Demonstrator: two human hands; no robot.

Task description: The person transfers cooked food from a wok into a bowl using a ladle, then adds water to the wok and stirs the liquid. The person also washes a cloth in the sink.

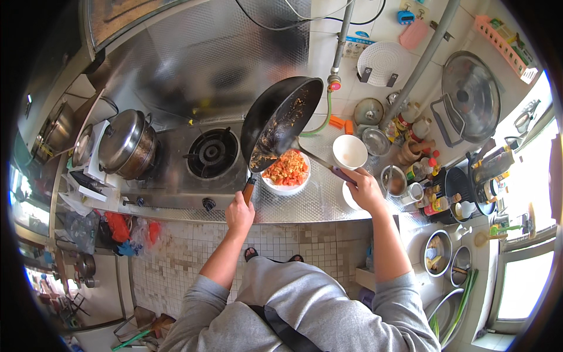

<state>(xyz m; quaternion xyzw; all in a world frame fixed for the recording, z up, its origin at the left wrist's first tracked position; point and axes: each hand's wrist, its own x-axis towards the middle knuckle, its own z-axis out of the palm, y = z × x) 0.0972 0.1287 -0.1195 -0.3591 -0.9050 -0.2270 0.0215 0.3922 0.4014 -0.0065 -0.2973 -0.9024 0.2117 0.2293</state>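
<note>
My left hand (239,214) grips the wooden handle of a black wok (281,119), which is tilted steeply over a white bowl (286,189). Cooked food with red pieces, apparently tomato and egg, (288,169) fills that bowl, and scraps of it cling to the wok's inner wall. In my right hand (365,191) is the dark handle of a metal cooking spatula (314,156); its head reaches into the wok near the lower rim. Beside my right hand stand a small white bowl (350,152) and another white dish (352,196), partly hidden by the hand.
Left of the wok are a bare gas burner (212,152) and a lidded steel pot (127,145). Seasoning bottles (440,204), a steel bowl (393,180) and a glass bowl (376,141) crowd the right. A green gas hose (328,110) runs behind the wok.
</note>
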